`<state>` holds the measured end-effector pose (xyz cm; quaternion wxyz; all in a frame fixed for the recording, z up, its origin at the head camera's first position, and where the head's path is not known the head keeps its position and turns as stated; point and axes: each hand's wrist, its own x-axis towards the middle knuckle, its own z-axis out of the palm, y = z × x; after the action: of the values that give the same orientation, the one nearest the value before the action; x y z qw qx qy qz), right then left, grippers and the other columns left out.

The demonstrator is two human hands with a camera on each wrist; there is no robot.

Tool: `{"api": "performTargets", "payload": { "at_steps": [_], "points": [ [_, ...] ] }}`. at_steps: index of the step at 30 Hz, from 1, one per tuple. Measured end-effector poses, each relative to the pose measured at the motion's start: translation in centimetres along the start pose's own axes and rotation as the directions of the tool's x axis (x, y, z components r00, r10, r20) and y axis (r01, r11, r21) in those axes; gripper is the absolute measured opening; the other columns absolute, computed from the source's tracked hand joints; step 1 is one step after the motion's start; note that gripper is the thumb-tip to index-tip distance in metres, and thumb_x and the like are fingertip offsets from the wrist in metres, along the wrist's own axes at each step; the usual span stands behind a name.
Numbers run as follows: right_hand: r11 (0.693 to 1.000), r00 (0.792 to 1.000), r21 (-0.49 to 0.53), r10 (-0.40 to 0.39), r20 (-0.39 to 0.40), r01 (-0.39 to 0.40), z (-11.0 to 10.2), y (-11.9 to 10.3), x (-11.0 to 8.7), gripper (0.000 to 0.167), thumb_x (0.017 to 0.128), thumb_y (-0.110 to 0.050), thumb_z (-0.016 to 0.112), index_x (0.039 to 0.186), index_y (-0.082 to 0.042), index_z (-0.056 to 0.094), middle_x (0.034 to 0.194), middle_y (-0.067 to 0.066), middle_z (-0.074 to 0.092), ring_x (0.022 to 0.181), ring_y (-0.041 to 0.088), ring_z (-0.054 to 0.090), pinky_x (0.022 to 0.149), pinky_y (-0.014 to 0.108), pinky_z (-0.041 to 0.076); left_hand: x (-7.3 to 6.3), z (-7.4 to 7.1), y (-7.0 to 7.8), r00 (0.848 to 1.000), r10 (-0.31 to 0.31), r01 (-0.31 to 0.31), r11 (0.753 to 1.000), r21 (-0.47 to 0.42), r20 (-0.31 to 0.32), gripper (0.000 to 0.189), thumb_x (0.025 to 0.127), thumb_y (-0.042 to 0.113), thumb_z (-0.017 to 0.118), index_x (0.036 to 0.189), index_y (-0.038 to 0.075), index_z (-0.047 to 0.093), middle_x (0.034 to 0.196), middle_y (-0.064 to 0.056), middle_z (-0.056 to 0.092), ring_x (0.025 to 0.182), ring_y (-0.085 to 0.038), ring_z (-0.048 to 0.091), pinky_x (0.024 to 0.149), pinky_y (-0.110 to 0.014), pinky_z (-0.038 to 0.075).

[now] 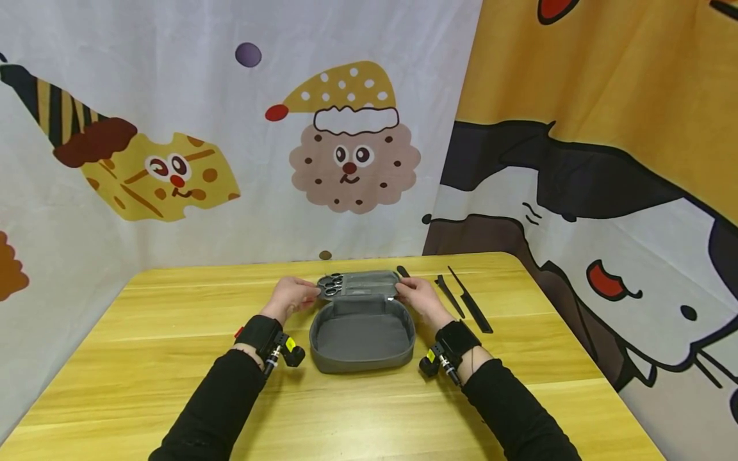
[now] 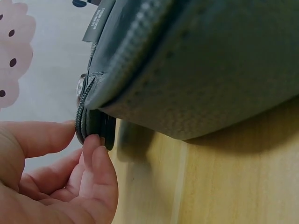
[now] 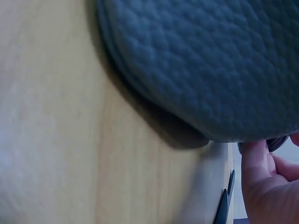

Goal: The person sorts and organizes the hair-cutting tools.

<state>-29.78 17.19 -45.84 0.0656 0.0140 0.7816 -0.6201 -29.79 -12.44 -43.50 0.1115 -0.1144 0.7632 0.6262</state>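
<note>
Pinching the grey case lid [image 1: 371, 282], both hands [image 1: 290, 296] [image 1: 423, 301] are nearly closed; print on a tag [image 2: 97, 22] seems illegible.

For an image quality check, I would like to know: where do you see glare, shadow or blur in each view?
Head view: a pale glare on the near table, the gray case fairly clear; left wrist view: the gray case's close side looks soft, dark shadow on the table beneath; right wrist view: soft shadow on the table, whitish sheen near the picture's left edge.
</note>
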Motion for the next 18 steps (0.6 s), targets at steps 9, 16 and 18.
{"api": "performTargets", "payload": {
  "at_steps": [9, 16, 18],
  "points": [
    [0.999, 0.999, 0.009, 0.034, 0.001, -0.034, -0.08, 0.04, -0.1, 0.044, 0.103, -0.01, 0.054, 0.141, 0.012, 0.045, 0.137, 0.03, 0.051, 0.117, 0.038, 0.059, 0.098, 0.041, 0.051, -0.26, 0.05, 0.13, 1.0, 0.013, -0.013, 1.0, 0.006, 0.026, 0.031, 0.092, 0.003, 0.069, 0.119, -0.011, 0.063, 0.111, -0.022, 0.065, 0.092, -0.029, 0.065, 0.083, -0.036, 0.057],
    [0.998, 0.998, -0.028, 0.054, -0.01, -0.054, -0.15, 0.12, -0.02, 0.043, 0.104, -0.014, 0.054, 0.139, 0.01, 0.048, 0.134, 0.028, 0.054, 0.116, 0.036, 0.06, 0.1, 0.044, 0.049, 0.15, 0.14, -0.11, 0.999, 0.01, -0.011, 1.0, 0.026, 0.037, 0.037, 0.094, 0.005, 0.068, 0.126, -0.012, 0.059, 0.115, -0.022, 0.064, 0.097, -0.03, 0.064, 0.087, -0.039, 0.056],
    [0.997, 0.998, -0.039, 0.059, -0.013, -0.06, -0.15, 0.16, 0.0, 0.043, 0.104, -0.016, 0.054, 0.139, 0.009, 0.049, 0.135, 0.027, 0.054, 0.116, 0.036, 0.06, 0.1, 0.044, 0.049, 0.09, 0.17, -0.04, 0.999, 0.013, -0.014, 1.0, 0.028, 0.045, 0.038, 0.094, 0.006, 0.068, 0.127, -0.012, 0.059, 0.114, -0.021, 0.065, 0.095, -0.029, 0.065, 0.087, -0.039, 0.056]
  ]
}}
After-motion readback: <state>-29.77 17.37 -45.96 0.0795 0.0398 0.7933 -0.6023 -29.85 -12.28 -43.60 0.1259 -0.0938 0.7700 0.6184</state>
